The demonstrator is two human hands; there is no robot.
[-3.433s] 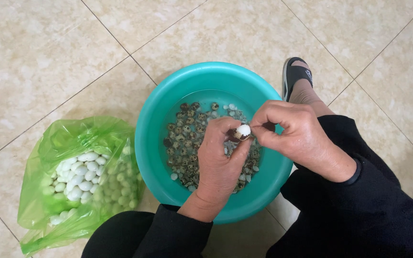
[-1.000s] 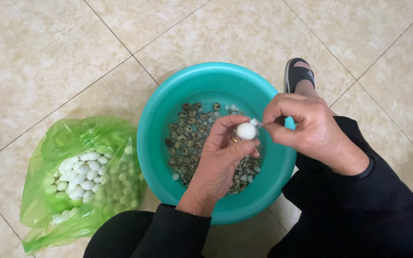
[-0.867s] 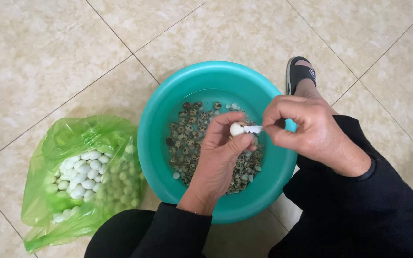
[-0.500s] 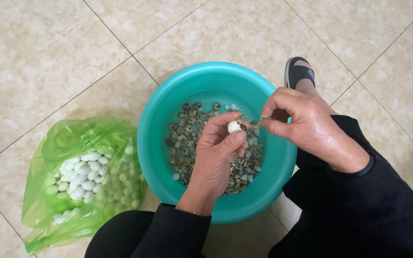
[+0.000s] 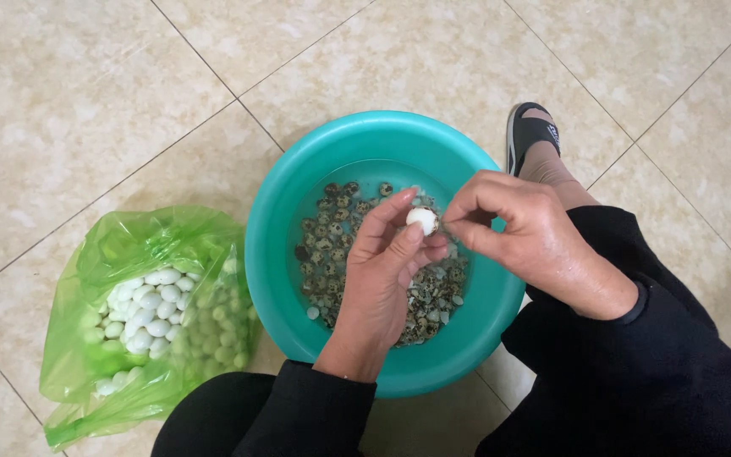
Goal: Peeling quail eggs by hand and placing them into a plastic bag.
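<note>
A small white egg (image 5: 421, 220) sits pinched in the left hand's (image 5: 382, 271) fingertips above the teal basin (image 5: 298, 322), the right hand (image 5: 522, 233) nipping its shell at the side. A green bag (image 5: 120, 254) of peeled eggs lies left on the floor.

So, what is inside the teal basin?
The basin holds speckled eggs and shell bits in shallow water. The left hand and right hand cover part of the pile.

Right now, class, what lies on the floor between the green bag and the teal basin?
In the head view, nothing: the green bag reaches the teal basin wall, with no floor showing between them.
</note>
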